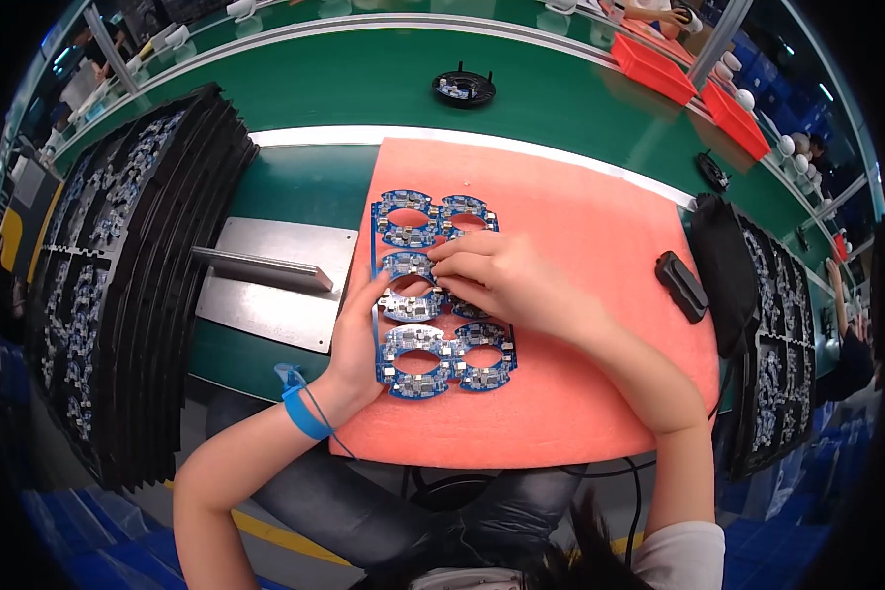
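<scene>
Resting on a salmon-pink foam mat (580,246), a blue panel of six ring-shaped circuit boards (433,285) lies in two columns of three, near the mat's left edge. The left hand (356,339) grips the panel's left edge at the middle row, its thumb stretched along the blue frame and the other fingers curled beneath or beside it; a blue wrist strap (303,411) with a thin cord circles that wrist. The right hand (497,280) lies over the middle right board, fingers pressed together and bent down onto it, with the fingertips reaching the middle left ring. Whether those fingers pinch a part cannot be told.

Left of the mat, a flat grey metal plate (275,295) carries a raised metal bar (261,267). Further left stands a tall stack of black trays (138,285) filled with more boards, and a second such stack (772,354) sits well to the right. A small black rectangular block (680,285) lies on the mat's right edge. Beyond the mat, on the green conveyor belt (364,79), sits a round black holder (464,88) with a board inside. Red bins (654,67) line the far side.
</scene>
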Action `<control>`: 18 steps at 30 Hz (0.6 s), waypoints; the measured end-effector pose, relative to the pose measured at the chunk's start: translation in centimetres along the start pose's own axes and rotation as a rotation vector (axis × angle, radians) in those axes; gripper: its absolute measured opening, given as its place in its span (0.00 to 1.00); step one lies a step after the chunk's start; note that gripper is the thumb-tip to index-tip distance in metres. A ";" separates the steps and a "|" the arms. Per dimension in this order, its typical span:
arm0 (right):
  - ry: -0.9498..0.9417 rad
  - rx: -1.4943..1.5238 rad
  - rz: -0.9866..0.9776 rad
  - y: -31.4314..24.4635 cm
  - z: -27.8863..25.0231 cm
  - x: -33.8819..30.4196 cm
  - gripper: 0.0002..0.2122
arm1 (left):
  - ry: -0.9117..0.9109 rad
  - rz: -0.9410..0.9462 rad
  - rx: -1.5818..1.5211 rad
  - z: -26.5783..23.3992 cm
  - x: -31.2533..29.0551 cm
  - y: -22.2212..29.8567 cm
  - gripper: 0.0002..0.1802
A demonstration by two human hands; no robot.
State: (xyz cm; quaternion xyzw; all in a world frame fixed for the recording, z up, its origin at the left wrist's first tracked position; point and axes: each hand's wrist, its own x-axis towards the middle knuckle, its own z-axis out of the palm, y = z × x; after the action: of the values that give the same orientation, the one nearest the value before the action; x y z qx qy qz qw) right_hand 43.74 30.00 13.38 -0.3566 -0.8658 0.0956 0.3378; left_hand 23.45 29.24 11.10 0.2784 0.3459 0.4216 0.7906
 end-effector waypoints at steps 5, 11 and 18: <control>0.000 -0.007 0.121 -0.7 0.5 0.2 0.06 | -0.033 -0.065 -0.106 -0.3 0.0 -0.1 0.21; 0.066 -0.084 0.082 -0.8 0.9 0.1 0.06 | -0.053 -0.003 -0.065 0.0 -0.2 -0.2 0.19; 0.072 0.182 0.250 -0.6 0.6 0.1 0.05 | -0.049 0.027 -0.040 0.0 -0.1 -0.3 0.16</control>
State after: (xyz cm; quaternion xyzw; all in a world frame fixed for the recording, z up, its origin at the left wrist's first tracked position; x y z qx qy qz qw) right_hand 43.00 29.71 13.24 -0.4330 -0.7897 0.2020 0.3849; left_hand 23.54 29.00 10.93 0.2773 0.3142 0.4322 0.7985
